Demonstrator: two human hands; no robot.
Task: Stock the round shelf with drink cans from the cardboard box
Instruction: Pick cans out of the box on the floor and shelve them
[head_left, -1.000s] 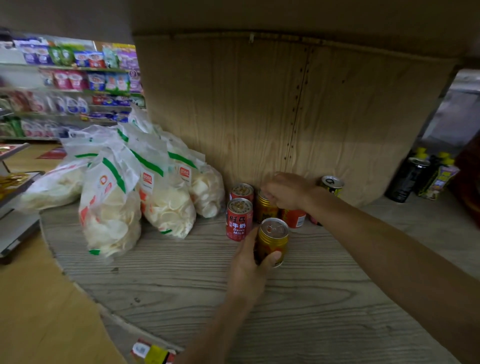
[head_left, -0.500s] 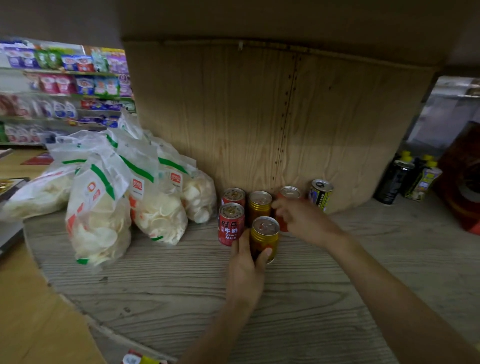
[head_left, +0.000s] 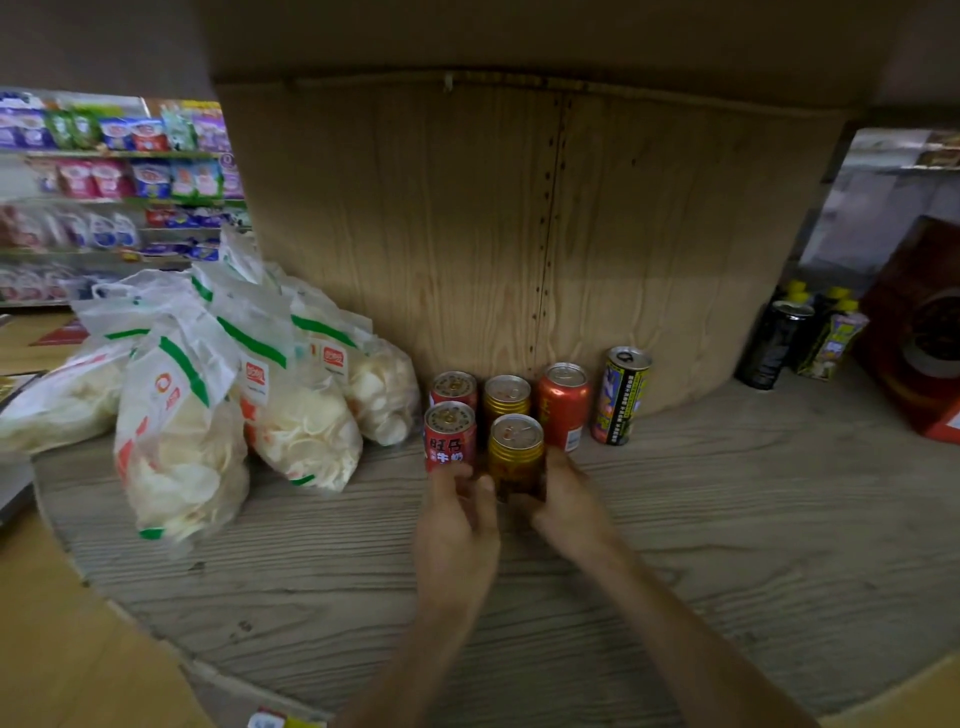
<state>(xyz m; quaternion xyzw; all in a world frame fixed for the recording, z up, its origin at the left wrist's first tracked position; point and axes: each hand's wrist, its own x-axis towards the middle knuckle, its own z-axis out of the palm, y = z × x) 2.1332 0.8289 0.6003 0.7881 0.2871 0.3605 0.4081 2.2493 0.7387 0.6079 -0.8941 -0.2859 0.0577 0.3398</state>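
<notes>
The gold can (head_left: 517, 453) is held upright on the shelf (head_left: 701, 561) between both hands. The fingers of the left hand (head_left: 458, 525) are curled at its left side and those of the right hand (head_left: 571, 512) at its right. It is set just beside a red can (head_left: 450, 435), in front of the back row (head_left: 563, 402) along the shelf's rear wall. Bags (head_left: 208, 405) are piled towards the left edge.

Small grocery shop, aisle shelves of packaged snacks (head_left: 119, 171), bagged crackers (head_left: 182, 415), drink cans (head_left: 563, 405)
</notes>
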